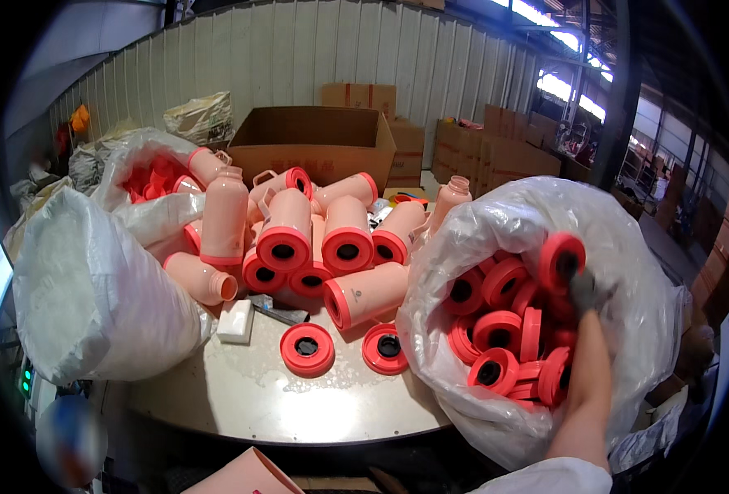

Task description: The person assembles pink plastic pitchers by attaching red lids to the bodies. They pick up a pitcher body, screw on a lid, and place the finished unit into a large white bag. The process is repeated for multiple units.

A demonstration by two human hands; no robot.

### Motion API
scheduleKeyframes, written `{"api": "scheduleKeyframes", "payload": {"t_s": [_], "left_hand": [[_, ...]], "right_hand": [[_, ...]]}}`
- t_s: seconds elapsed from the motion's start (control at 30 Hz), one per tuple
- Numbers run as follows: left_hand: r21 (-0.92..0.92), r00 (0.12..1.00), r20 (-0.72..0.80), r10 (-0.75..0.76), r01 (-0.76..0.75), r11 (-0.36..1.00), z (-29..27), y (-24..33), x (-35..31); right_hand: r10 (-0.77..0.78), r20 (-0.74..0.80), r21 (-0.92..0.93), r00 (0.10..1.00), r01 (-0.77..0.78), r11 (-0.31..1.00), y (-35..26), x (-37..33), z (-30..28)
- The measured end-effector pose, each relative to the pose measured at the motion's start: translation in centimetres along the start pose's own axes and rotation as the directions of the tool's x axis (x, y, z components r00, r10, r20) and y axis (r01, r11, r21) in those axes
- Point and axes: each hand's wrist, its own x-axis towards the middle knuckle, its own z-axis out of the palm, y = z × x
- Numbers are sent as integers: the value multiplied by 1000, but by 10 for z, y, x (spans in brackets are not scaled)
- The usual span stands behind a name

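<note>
My right hand (pixel 583 290), in a dark grey glove, reaches into a large clear plastic bag on the right. Its fingers are closed on a red round base cap (pixel 553 257) with a black centre, lifted against the bag's far inner side. Below it in the bag lie several more such base caps (pixel 497 330). My left hand does not show. At the lower edge appears part of a pink bottle body (pixel 248 476); what supports it is hidden. On the table, two red base caps (pixel 307 349) (pixel 385 347) lie flat near the bag.
Several pink bottles (pixel 285 216) with red bases are piled on the table (pixel 356 403). A white block (pixel 235 321) lies in front of them. White sacks (pixel 93 288) stand at left, one holding red parts (pixel 152 179). An open cardboard box (pixel 311 156) is behind.
</note>
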Motion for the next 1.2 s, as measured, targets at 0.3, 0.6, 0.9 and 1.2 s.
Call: {"api": "scheduleKeyframes", "payload": {"t_s": [0.3,0.6,0.9,1.2], "left_hand": [[-178,997,0,-82,81,981,15,-20,-4],[-653,899,-157,-410,217,725,-5,-103,-48],[-496,902,-291,-318,142,856,-56,-65,-80],[-922,883,386,-266,375,-96,-49,-65,-75]], "right_hand": [[185,-638,470,747,188,862,-110,-29,-10],[-676,692,664,254,-590,458,-499,-321,74],[-984,-91,967,152,-221,-123,-668,-537,-3],[-906,-422,883,24,-214,-417,-636,-541,13]]}}
